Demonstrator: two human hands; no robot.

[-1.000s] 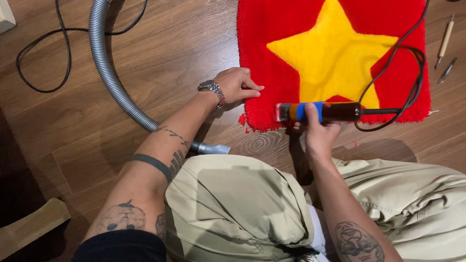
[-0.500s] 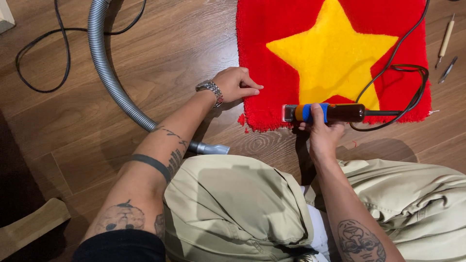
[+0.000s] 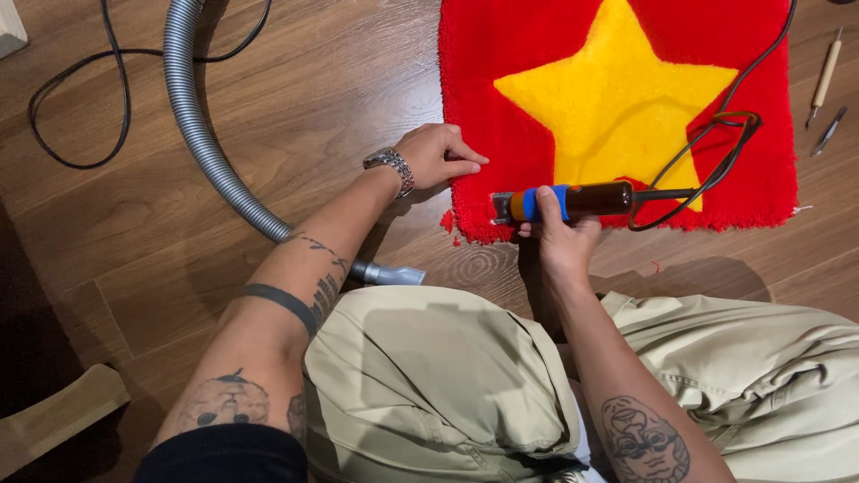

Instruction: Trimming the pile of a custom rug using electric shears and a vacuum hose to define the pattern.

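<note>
Two hands are at work over our wooden plank floor [image 3: 295,98], and we start with the biggest thing on it: the red tufted rug with a yellow star in its middle [image 3: 617,98], lying flat at the top right of the view. Our beige trouser legs [image 3: 429,385] fill the bottom, knees drawn up just short of the rug's near edge. A grey ribbed vacuum hose [image 3: 192,116] curves down the left side of the floor, its nozzle resting near our left knee, with a thin black cable [image 3: 72,116] looped beside it.

Our right hand [image 3: 559,241] is closed around the handheld trimmer with a brown body and blue-and-orange bands [image 3: 564,201], holding it level along the rug's near edge, its head pointing left toward the corner. Its black cord [image 3: 716,152] loops back across the pile. Our left hand [image 3: 438,156], a metal wristwatch [image 3: 392,168] on the wrist, presses loosely curled onto the rug's left edge, fingertips on the pile, grasping nothing. A few red fluff scraps [image 3: 446,220] lie just beside the corner. Two slim hand tools [image 3: 825,85] rest on the floor right of the rug.
</note>
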